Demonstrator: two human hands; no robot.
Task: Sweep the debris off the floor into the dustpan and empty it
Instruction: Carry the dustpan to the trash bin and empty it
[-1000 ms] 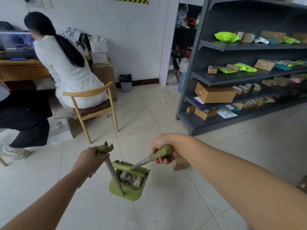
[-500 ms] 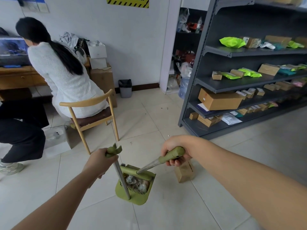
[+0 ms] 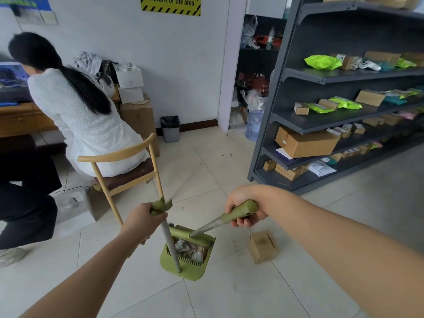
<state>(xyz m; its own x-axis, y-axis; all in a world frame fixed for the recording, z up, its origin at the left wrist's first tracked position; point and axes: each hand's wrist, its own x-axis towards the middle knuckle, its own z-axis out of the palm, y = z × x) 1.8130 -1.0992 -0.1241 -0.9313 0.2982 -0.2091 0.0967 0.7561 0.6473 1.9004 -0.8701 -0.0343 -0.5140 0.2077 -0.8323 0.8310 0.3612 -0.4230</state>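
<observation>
Our left arm reaches forward and low, the left hand curled tight round the top of the dustpan's metal pole, just under its green grip. The dustpan stands on the tiled floor below and a little right of that hand, with the pole leaning up to it. Crumpled debris lies inside. The broom head rests across the pan's far edge. Our right arm comes in from the right, the right hand clamped round the broom's green handle, above and right of the pan. A small cardboard box sits on the floor near the pan's right side.
</observation>
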